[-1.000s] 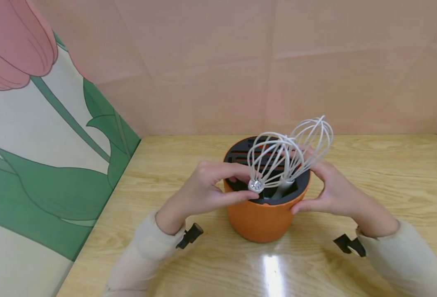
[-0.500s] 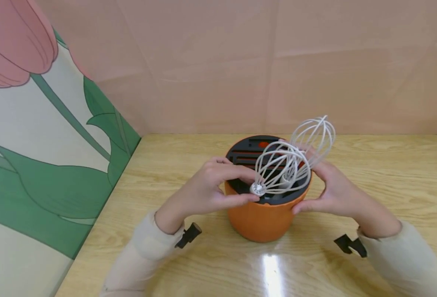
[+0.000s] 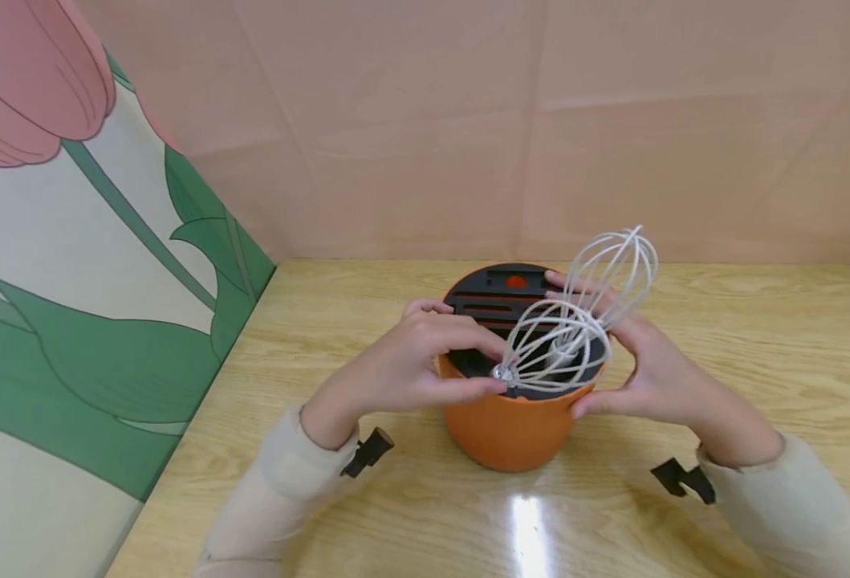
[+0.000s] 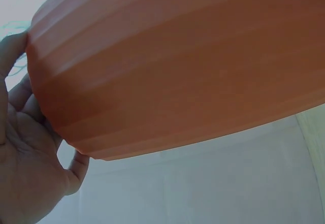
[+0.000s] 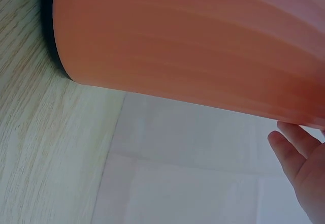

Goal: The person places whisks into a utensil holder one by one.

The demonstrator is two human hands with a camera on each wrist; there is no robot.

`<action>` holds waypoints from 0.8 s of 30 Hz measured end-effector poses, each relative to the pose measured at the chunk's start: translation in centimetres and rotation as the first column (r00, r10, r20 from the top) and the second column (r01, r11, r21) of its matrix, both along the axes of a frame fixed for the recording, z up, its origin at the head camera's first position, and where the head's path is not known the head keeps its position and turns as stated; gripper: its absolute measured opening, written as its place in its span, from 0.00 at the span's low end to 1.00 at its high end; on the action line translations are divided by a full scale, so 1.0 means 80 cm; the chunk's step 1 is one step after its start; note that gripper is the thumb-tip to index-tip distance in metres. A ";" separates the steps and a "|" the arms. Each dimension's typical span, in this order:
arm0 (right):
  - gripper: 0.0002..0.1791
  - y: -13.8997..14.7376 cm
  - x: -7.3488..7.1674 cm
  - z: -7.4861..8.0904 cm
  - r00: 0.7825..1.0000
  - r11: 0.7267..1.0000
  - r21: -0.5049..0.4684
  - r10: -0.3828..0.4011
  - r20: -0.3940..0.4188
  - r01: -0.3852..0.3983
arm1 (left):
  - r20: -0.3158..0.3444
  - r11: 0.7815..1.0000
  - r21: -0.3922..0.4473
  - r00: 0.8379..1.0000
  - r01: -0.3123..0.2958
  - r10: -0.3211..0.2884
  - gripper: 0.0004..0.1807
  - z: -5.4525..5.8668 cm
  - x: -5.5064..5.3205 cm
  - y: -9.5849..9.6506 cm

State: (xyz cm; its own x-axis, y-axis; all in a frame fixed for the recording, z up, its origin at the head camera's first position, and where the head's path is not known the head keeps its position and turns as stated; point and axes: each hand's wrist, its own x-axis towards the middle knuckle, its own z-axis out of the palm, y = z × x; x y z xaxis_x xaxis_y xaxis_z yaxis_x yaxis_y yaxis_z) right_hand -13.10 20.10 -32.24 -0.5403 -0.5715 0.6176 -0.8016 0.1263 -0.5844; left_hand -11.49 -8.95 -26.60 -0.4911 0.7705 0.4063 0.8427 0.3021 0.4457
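Observation:
An orange utensil holder (image 3: 507, 433) with a black slotted top (image 3: 493, 301) stands on the table. My left hand (image 3: 413, 361) pinches one white whisk (image 3: 558, 373) near its silver collar, just over the top's front opening; the whisk's wire head leans right. A second white whisk (image 3: 616, 269) stands in the holder with its wires up, tilted to the right. My right hand (image 3: 637, 369) grips the holder's right rim, thumb at the front and fingers behind the whisks. Both wrist views show the holder's ribbed orange wall (image 4: 167, 82), with right-hand fingers (image 5: 289, 153) against it.
The light wooden table (image 3: 338, 297) meets a pinkish cloth backdrop (image 3: 410, 160) at the back. A tulip-patterned panel (image 3: 107, 361) borders the left side. Small black devices are strapped at both wrists.
The whisk in my left hand has tipped further right and sunk a little, with its collar lower at the holder's front. The second whisk leans slightly more right. My right hand stays on the rim.

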 end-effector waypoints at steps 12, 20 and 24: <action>0.60 0.001 0.001 -0.001 1.000 1.000 0.001 -0.005 -0.001 0.005 | -0.094 1.000 0.005 0.995 0.022 -0.022 0.15 0.003 0.003 -0.008; 0.62 0.020 0.011 -0.018 0.995 0.994 0.029 -0.103 -0.013 0.103 | -0.123 0.993 0.106 0.990 -0.049 0.062 0.18 -0.002 0.012 -0.037; 0.59 0.044 0.013 -0.030 0.978 0.975 0.082 -0.205 -0.038 0.208 | -0.149 0.982 0.155 0.980 -0.110 0.134 0.20 -0.008 0.004 -0.057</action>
State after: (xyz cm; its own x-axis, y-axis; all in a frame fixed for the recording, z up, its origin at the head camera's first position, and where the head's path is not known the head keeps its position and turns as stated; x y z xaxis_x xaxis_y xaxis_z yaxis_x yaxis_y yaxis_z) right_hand -12.09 23.62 -34.60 -0.6350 -0.5004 0.5885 -0.7692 0.3392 -0.5415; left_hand -11.18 -13.55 -27.24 -0.4981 0.6359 0.5896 0.8669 0.3488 0.3562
